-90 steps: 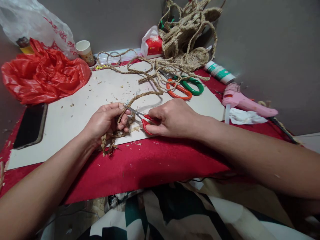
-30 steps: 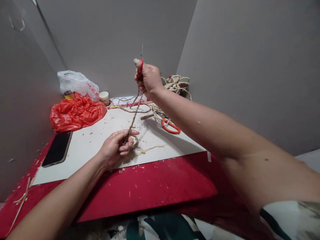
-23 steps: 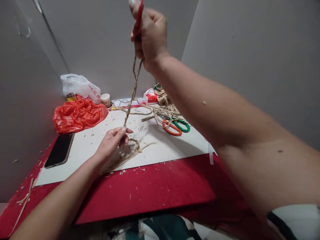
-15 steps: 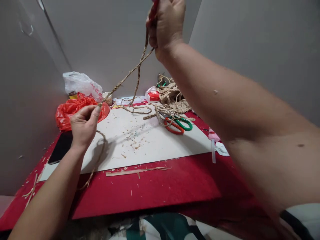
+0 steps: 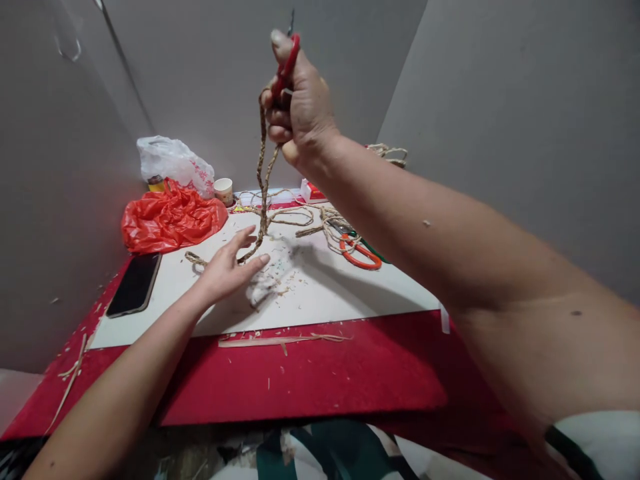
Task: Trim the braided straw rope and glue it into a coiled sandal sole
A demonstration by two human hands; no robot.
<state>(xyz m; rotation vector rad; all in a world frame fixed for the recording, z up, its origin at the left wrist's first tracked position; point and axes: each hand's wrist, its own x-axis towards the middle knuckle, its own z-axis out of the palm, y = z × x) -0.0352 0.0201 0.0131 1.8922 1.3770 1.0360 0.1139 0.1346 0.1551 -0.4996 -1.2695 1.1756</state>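
Observation:
Raised above the mat, my right hand (image 5: 305,103) is closed around red-handled scissors (image 5: 289,63), their thin metal tip pointing up. The same fist grips a braided straw rope (image 5: 261,157), which hangs down from it in two strands. My left hand (image 5: 225,270) is low over the white mat (image 5: 330,297), thumb and fingers spread. The hanging rope passes between or just behind these fingers, without being gripped, and its looped end shows left of the hand.
Orange-handled scissors (image 5: 363,257) lie among loose rope at the right, partly behind my right forearm. A phone (image 5: 134,285), a red plastic bag (image 5: 173,217), a white bag (image 5: 173,160) and a paper cup (image 5: 223,191) are at the left. Straw scraps litter the mat and red tablecloth (image 5: 300,387).
My left hand has opened, released the rope end and moved right toward the hanging strands. My right hand, with scissors and rope, has come lower and left in view.

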